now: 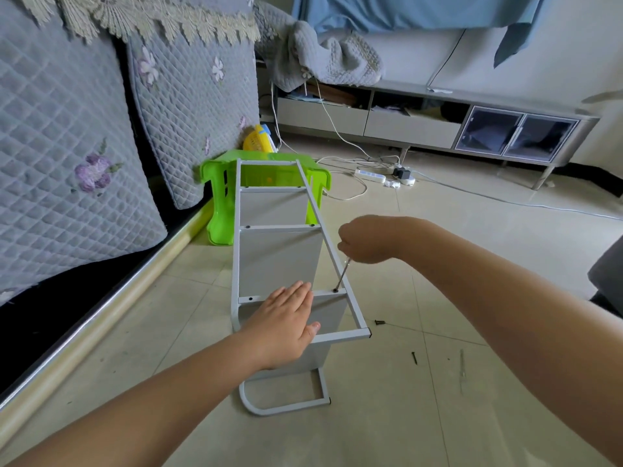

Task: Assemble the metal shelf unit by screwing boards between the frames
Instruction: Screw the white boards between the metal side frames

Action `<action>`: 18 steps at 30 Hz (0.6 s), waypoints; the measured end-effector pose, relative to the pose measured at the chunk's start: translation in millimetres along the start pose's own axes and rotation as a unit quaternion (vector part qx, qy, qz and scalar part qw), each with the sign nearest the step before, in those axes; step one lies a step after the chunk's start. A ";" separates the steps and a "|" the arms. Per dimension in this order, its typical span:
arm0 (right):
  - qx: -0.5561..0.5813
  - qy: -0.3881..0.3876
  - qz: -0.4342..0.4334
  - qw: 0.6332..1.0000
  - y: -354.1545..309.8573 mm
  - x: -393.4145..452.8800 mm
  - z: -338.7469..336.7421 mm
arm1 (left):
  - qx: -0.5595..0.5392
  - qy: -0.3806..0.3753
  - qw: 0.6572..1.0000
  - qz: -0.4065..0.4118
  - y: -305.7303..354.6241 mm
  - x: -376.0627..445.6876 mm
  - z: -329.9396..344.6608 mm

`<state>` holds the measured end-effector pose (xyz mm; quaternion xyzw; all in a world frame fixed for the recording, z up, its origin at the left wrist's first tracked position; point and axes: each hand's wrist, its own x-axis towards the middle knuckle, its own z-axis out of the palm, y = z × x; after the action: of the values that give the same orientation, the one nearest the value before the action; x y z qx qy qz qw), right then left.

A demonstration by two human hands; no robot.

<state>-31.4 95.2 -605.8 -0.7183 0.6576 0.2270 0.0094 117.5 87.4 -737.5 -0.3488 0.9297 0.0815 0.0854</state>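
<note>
The white metal shelf unit (pixel 236 230) lies on its side on the tiled floor, with grey boards (pixel 279 261) set between its two frames. My left hand (pixel 286 325) rests flat, fingers straight, on the upper frame near its lowest crossbar. My right hand (pixel 367 239) grips a screwdriver (pixel 342 276). Its tip sits on a dark screw (pixel 335 290) at the right end of that crossbar. Two loose black screws (pixel 380 321) lie on the floor to the right of the frame.
A green plastic stool (pixel 219 197) stands against the shelf's far end, with a yellow toy behind it. A quilted sofa runs along the left. A power strip (pixel 371 175) with cables and a low TV cabinet (pixel 438 119) lie beyond.
</note>
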 end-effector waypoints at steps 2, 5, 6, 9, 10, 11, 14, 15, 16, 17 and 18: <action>-0.010 -0.013 -0.008 1.000 3.0 -7.2 1.6 | -0.004 0.003 1.000 0.003 -0.7 0.9 0.7; -0.030 0.029 -0.030 0.999 4.4 -7.8 6.9 | -0.001 0.005 1.000 0.002 0.1 0.8 2.7; -0.033 0.039 -0.036 0.998 3.3 -7.2 8.2 | 0.000 0.005 1.000 0.002 0.4 0.6 2.7; -0.031 0.043 -0.038 0.998 3.5 -8.8 10.2 | 0.010 0.014 1.000 0.001 -1.2 3.7 4.2; -0.035 0.038 -0.034 0.998 4.2 -10.1 10.6 | 0.017 0.018 1.000 -0.001 -2.1 5.5 4.3; -0.038 0.032 -0.029 0.998 3.8 -11.5 10.7 | 0.019 0.023 1.000 -0.003 -2.9 7.0 4.5; -0.031 0.023 -0.019 0.999 0.2 -8.7 7.7 | 0.018 0.039 0.999 0.002 -2.9 8.1 6.3; -0.023 0.016 -0.014 1.000 -1.7 -6.8 4.3 | 0.019 0.040 0.999 0.004 -2.5 7.5 7.5; -0.016 0.004 -0.006 1.000 -3.5 -4.9 1.2 | 0.019 0.040 0.999 0.007 -1.6 5.8 8.5; -0.011 -0.010 0.003 1.000 -5.5 -3.7 -2.1 | 0.019 0.040 0.999 0.010 -1.0 4.3 9.8; 0.000 -0.027 0.016 1.000 -7.3 -2.9 -5.2 | 0.020 0.040 0.999 0.012 -0.6 3.4 10.2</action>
<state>-23.0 97.3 -602.2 -0.7015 0.6684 0.2462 0.0231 116.4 87.0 -748.1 -0.3388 0.9379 0.0501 0.0544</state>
